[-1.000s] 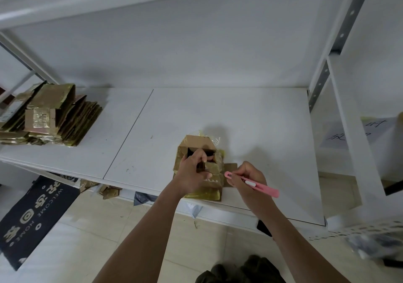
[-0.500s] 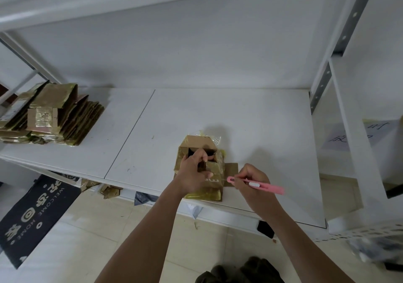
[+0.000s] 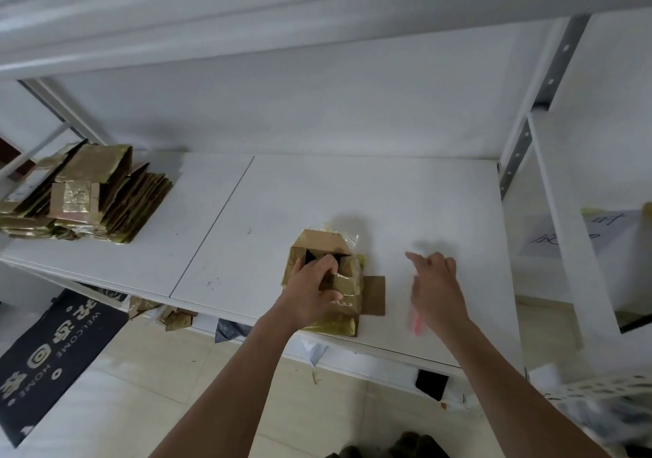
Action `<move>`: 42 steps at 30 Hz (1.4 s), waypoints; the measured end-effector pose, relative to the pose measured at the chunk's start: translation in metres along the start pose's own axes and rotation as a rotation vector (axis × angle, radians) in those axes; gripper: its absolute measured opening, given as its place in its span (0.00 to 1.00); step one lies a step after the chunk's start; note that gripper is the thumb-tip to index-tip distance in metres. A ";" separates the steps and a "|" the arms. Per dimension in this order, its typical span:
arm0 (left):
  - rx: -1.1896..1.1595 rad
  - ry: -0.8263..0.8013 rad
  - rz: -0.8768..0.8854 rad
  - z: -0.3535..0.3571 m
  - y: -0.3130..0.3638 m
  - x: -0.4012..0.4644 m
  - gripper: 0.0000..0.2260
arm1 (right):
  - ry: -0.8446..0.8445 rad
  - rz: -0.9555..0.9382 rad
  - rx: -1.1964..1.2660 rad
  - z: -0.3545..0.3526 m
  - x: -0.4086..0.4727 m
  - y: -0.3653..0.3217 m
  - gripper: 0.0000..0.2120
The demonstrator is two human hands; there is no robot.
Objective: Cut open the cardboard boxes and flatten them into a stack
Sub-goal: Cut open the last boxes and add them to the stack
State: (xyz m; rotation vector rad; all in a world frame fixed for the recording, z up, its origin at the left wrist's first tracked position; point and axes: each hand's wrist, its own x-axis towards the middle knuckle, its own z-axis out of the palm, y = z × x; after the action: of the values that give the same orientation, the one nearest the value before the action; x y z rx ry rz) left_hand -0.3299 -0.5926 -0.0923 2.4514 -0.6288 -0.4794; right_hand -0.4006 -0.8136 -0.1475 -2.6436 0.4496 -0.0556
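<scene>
Left hand (image 3: pixel 312 295) curled round the top edge of the small cardboard box (image 3: pixel 330 283) near the front of the white shelf (image 3: pixel 388 210), fingers hooked into its dark opening; right hand (image 3: pixel 435 286) spread and relaxed just beside the box, blurred, gripping nothing. Pink cutter (image 3: pixel 415 320) a smear under the right wrist, contact impossible to tell. Flattened stack (image 3: pixel 88 196) well apart at far left; "WELCOME HOME" readable on the floor mat (image 3: pixel 53 351); handwriting on the paper sheet (image 3: pixel 571 233) illegible.

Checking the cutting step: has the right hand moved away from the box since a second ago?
Yes. The right hand has swung right, away from the cardboard box, over the white shelf.
</scene>
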 end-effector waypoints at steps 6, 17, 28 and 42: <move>0.241 -0.022 0.137 -0.022 -0.015 -0.005 0.14 | 0.333 -0.608 0.359 -0.016 0.013 -0.066 0.18; -0.159 0.368 -0.270 -0.016 -0.026 -0.014 0.25 | -0.117 -0.206 0.654 0.026 0.012 -0.081 0.08; -0.121 0.390 -0.625 -0.015 -0.010 0.006 0.20 | -0.077 -0.089 0.662 0.033 0.004 -0.097 0.13; -0.615 0.301 -0.593 -0.032 -0.020 -0.023 0.08 | -0.140 -0.105 0.674 0.034 0.008 -0.102 0.13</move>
State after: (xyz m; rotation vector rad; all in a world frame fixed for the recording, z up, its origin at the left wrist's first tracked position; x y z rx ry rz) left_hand -0.3275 -0.5524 -0.0742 2.0077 0.3495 -0.4281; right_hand -0.3586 -0.7156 -0.1331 -1.9880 0.1940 -0.0444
